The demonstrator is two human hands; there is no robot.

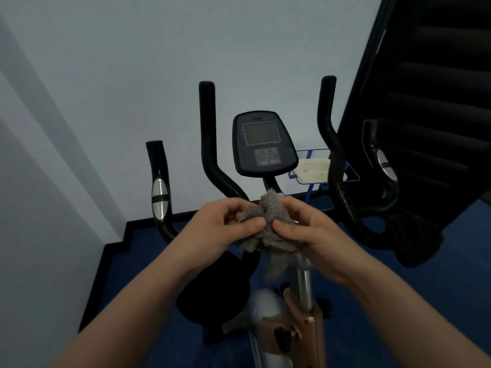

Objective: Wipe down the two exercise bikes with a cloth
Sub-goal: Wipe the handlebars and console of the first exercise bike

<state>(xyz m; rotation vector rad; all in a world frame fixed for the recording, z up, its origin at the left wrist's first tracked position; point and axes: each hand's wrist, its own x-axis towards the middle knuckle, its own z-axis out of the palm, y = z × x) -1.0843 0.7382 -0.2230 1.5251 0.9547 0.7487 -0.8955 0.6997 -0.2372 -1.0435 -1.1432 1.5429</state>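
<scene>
Plainly, the soft, light grey cloth (261, 224) is pinched by both the left hand (228, 229) and right hand (310, 229), best bunched mid-fold.

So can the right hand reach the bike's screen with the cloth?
Probably yes. The right hand grips the cloth just below the screen, and nothing sits between them, though the left hand grips the cloth too.

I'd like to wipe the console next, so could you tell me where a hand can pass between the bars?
Open gaps lie on either side of the console: a wide one toward the left upright bar, a narrower one toward the right upright bar. Below the console it is crowded: left hand and right hand both grip the cloth there.
</scene>
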